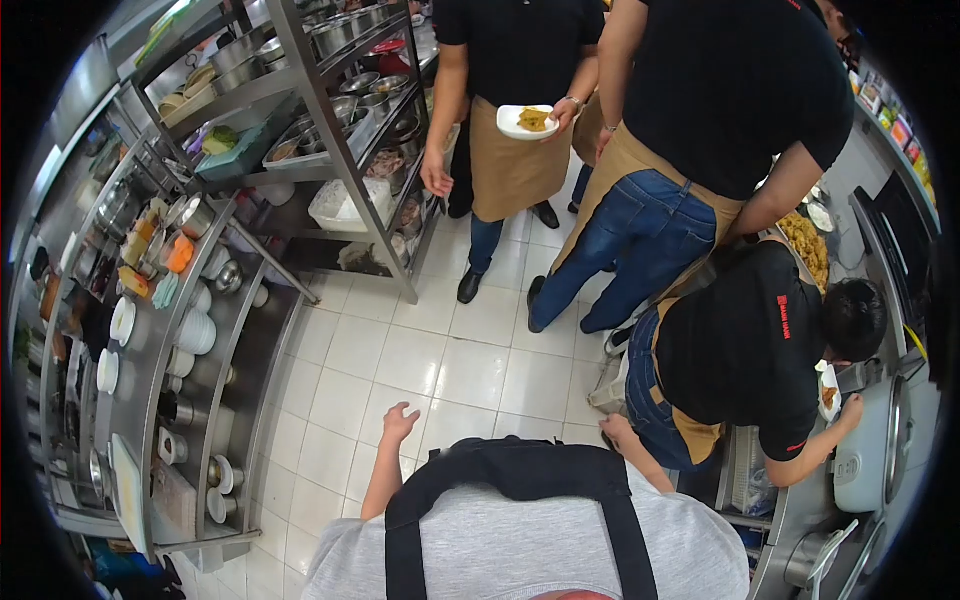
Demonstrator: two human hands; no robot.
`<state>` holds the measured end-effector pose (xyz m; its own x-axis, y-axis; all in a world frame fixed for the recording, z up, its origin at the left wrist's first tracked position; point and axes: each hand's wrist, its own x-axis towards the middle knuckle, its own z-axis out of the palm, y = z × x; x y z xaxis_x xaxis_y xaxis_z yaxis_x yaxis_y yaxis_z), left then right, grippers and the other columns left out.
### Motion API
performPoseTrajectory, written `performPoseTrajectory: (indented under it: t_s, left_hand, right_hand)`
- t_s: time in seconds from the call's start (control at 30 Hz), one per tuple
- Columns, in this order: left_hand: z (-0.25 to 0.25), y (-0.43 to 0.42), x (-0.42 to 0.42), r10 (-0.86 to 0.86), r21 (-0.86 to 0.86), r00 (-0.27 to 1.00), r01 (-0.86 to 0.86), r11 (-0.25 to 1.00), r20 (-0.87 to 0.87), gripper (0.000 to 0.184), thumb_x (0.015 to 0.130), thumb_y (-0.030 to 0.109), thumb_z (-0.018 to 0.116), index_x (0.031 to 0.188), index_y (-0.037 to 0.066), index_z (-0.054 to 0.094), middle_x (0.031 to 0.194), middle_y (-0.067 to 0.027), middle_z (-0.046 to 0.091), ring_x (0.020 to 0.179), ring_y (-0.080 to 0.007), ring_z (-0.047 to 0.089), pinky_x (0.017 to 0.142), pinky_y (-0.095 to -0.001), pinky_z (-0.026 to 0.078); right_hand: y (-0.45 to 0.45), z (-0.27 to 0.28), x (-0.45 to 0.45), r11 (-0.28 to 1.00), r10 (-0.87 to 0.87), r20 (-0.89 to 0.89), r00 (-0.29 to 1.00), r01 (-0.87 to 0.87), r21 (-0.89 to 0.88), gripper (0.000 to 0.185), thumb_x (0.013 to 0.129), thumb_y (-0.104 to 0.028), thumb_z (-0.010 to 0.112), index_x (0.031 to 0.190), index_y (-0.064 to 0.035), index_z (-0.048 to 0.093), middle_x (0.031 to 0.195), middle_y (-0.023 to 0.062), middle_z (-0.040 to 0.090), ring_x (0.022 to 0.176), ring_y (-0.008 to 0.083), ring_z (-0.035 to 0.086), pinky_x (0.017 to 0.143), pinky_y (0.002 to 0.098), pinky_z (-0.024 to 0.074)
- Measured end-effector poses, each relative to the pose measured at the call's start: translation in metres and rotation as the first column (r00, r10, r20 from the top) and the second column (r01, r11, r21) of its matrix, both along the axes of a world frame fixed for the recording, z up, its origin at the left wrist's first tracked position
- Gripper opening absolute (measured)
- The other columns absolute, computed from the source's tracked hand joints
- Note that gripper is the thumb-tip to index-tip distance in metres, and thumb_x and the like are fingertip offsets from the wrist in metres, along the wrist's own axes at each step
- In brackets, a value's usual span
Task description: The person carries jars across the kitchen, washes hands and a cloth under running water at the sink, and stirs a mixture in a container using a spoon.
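Observation:
My left hand (401,422) is held out over the tiled floor (467,372), its fingers apart and nothing in it. On the other side, my right hand (619,431) is beside the jeans and tan apron (694,436) of a bending co-worker; its fingers look loosely spread, with no object visible in them. Whether it touches the co-worker is unclear. Black straps (508,464) cross my grey shirt (520,545).
A standing person (520,50) holds a white dish (527,122) of food. Another person (730,90) leans toward a food tray (803,245). The bending co-worker (745,345) reaches near a rice cooker (865,450). Metal shelving (345,165) and a counter (150,380) stand left.

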<state>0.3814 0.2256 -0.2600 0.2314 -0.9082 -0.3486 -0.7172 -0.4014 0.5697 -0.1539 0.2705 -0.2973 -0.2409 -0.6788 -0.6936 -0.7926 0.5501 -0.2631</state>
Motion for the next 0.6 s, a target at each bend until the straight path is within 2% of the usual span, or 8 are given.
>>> performPoseTrajectory:
  t_s: [0.13, 0.17, 0.27, 0.33, 0.4, 0.47, 0.53, 0.6]
  left_hand:
    - [0.030, -0.017, -0.017, -0.265, -0.071, 0.964, 0.264, 0.962, 0.002, 0.052, 0.072, 0.038, 0.064, 0.111, 0.004, 0.055, 0.112, -0.0221, 0.054, 0.105, -0.0361, 0.050, 0.091, -0.0407, 0.040]
    - [0.042, -0.025, -0.022, -0.329, -0.087, 0.944, 0.328, 0.941, 0.010, 0.051, 0.072, 0.038, 0.063, 0.110, 0.004, 0.056, 0.112, -0.0221, 0.054, 0.106, -0.0364, 0.049, 0.092, -0.0404, 0.040]
    - [0.048, -0.041, -0.028, -0.429, -0.180, 0.903, 0.423, 0.888, 0.009, 0.051, 0.074, 0.037, 0.062, 0.112, 0.004, 0.055, 0.114, -0.0212, 0.053, 0.108, -0.0365, 0.048, 0.093, -0.0395, 0.038]
    - [0.064, -0.038, -0.041, -0.422, -0.203, 0.906, 0.418, 0.885, 0.029, 0.052, 0.074, 0.037, 0.062, 0.113, 0.004, 0.053, 0.115, -0.0208, 0.052, 0.109, -0.0360, 0.047, 0.093, -0.0391, 0.038]
    - [0.082, -0.029, -0.052, -0.410, -0.223, 0.910, 0.414, 0.882, 0.068, 0.052, 0.075, 0.037, 0.062, 0.114, 0.004, 0.052, 0.115, -0.0204, 0.052, 0.110, -0.0354, 0.047, 0.094, -0.0386, 0.038]
    - [0.099, -0.024, -0.070, -0.454, -0.109, 0.865, 0.440, 0.891, -0.215, 0.053, 0.076, 0.036, 0.062, 0.117, 0.004, 0.050, 0.116, -0.0201, 0.051, 0.111, -0.0339, 0.046, 0.094, -0.0375, 0.037]
    - [0.127, -0.019, -0.098, -0.532, -0.032, 0.793, 0.548, 0.836, -0.298, 0.052, 0.078, 0.036, 0.060, 0.117, 0.003, 0.050, 0.116, -0.0205, 0.051, 0.111, -0.0332, 0.047, 0.094, -0.0368, 0.037]
    - [0.136, -0.021, -0.125, -0.630, -0.099, 0.729, 0.629, 0.771, -0.268, 0.052, 0.080, 0.036, 0.058, 0.118, 0.002, 0.048, 0.117, -0.0204, 0.051, 0.111, -0.0326, 0.047, 0.094, -0.0364, 0.037]
  right_hand:
    - [0.030, -0.006, 0.007, 0.997, -0.074, -0.008, 0.997, 0.073, -0.031, 0.047, 0.078, -0.036, 0.055, 0.104, 0.0024, 0.058, 0.107, 0.0247, 0.056, 0.105, 0.0349, 0.052, 0.090, 0.0410, 0.0413]
    - [0.035, -0.025, 0.003, 0.997, -0.056, -0.011, 0.998, 0.057, 0.053, 0.047, 0.078, -0.038, 0.053, 0.104, 0.0018, 0.058, 0.109, 0.0242, 0.055, 0.104, 0.0349, 0.053, 0.089, 0.0407, 0.0419]
    - [0.043, 0.016, 0.030, 0.975, -0.089, 0.043, 0.995, 0.078, 0.206, 0.050, 0.078, -0.040, 0.051, 0.106, 0.0009, 0.057, 0.109, 0.0237, 0.055, 0.104, 0.0348, 0.053, 0.089, 0.0404, 0.0414]
    - [0.047, -0.014, 0.025, 0.997, 0.020, 0.037, 0.999, -0.023, 0.073, 0.051, 0.079, -0.041, 0.050, 0.107, 0.0004, 0.057, 0.110, 0.0240, 0.054, 0.105, 0.0351, 0.052, 0.091, 0.0407, 0.0403]
    - [0.047, -0.032, 0.025, 0.972, 0.124, -0.077, 0.989, -0.137, -0.189, 0.039, 0.077, -0.036, 0.055, 0.085, 0.0014, 0.061, 0.069, 0.0186, 0.061, 0.067, 0.0266, 0.063, 0.065, 0.0375, 0.0489]
    - [0.036, -0.027, 0.029, 0.976, 0.074, -0.081, 0.994, -0.089, -0.201, 0.038, 0.077, -0.035, 0.056, 0.085, 0.0014, 0.061, 0.069, 0.0192, 0.061, 0.069, 0.0284, 0.063, 0.066, 0.0388, 0.0485]
    - [0.017, -0.011, 0.026, 0.999, 0.052, 0.094, 0.994, -0.052, -0.005, 0.055, 0.079, -0.040, 0.054, 0.114, 0.0017, 0.052, 0.115, 0.0244, 0.051, 0.108, 0.0372, 0.049, 0.091, 0.0409, 0.0395]
    - [-0.006, 0.009, 0.031, 0.998, 0.053, 0.104, 0.993, -0.051, -0.026, 0.057, 0.079, -0.040, 0.054, 0.117, 0.0018, 0.049, 0.115, 0.0245, 0.051, 0.108, 0.0375, 0.049, 0.091, 0.0410, 0.0396]
